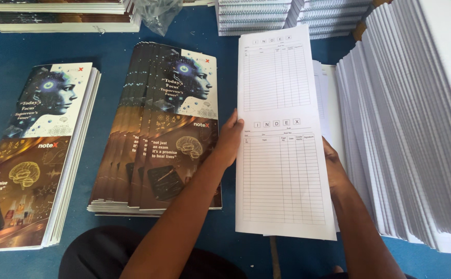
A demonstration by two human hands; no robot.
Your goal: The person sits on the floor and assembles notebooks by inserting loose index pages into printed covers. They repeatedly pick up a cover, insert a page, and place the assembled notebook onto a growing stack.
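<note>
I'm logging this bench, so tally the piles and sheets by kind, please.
Printed cover piles: 2, one at the left, one fanned.
Ruled white sheet, held by left hand and right hand: 1.
White page stacks: 1 fanned at the right, others at the far edge cut off.
Total clearly seen: 4.

White index sheet (282, 134) with grey ruled tables (blue tabletop (8, 57) beneath)

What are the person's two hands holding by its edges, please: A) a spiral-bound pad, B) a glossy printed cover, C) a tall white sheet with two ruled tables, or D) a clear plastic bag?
C: the left hand and right hand grip opposite edges of the tall white sheet, which shows two ruled tables, one above the other.
</note>
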